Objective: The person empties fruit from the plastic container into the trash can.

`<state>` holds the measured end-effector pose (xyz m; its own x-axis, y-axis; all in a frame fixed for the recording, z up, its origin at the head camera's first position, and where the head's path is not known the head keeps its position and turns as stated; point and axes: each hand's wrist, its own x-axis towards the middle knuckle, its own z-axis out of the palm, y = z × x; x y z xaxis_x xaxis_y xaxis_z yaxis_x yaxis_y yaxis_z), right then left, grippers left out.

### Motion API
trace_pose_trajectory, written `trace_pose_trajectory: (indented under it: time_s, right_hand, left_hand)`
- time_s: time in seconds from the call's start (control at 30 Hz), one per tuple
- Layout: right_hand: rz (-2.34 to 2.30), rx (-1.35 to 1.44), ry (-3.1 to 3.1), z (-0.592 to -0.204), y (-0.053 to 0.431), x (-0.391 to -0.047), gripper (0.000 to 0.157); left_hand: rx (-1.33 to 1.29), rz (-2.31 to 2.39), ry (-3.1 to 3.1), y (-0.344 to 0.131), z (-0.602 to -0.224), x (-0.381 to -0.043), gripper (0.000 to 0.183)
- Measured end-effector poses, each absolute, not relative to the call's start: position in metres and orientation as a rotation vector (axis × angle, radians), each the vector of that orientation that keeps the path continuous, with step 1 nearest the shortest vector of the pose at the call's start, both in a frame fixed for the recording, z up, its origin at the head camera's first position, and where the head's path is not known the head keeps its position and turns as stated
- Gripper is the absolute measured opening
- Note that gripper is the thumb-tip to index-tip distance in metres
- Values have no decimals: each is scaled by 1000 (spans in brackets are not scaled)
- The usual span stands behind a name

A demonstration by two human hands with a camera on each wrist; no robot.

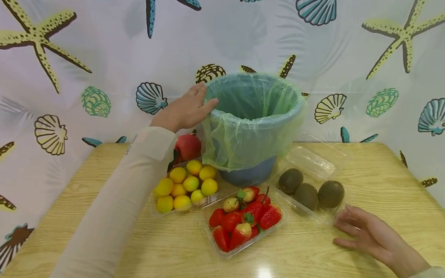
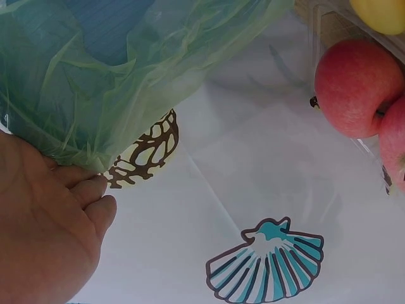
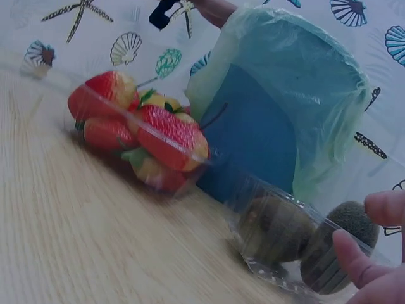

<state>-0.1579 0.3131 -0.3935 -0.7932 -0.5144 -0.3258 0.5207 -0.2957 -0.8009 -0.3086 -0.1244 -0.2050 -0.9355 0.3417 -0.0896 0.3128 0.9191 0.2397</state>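
A blue bin (image 1: 248,173) stands tilted slightly at the back of the table, its rim draped with a thin green plastic bag (image 1: 241,144). Against the left side of that rim rests my left hand (image 1: 188,106), thumb spread; in the left wrist view its fingers (image 2: 88,190) touch the bag's edge. My right hand (image 1: 371,236) is at the right, beside a clear box (image 1: 316,217) with 3 kiwis (image 1: 331,194), fingers loosely bent and nothing held. In the right wrist view, a kiwi (image 3: 332,253) shows close to its fingertips.
A clear tray (image 1: 221,255) of strawberries (image 1: 254,211) sits in front of the bin. Left of it are small yellow fruits (image 1: 182,202) in another clear tray, with red apples (image 2: 357,88) behind. A patterned cloth (image 1: 121,56) hangs behind the wooden table (image 1: 187,257).
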Motion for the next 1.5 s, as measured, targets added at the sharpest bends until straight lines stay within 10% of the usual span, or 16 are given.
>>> trace_pose_trajectory:
  time_s: [0.57, 0.83, 1.27, 1.5]
  right_hand:
    - [-2420, 92, 962, -399, 296, -160, 37]
    - [-2355, 160, 1156, -397, 288, -163, 90]
    - [-2310, 191, 1333, -402, 279, -167, 80]
    - [-2403, 249, 1188, -401, 280, -168, 16]
  left_hand:
    - [524, 323, 2953, -125, -208, -307, 74]
    - [520, 328, 2952, -126, -208, -308, 74]
    - [516, 302, 2961, -126, -209, -307, 74]
    - [519, 306, 2967, -127, -208, -308, 74]
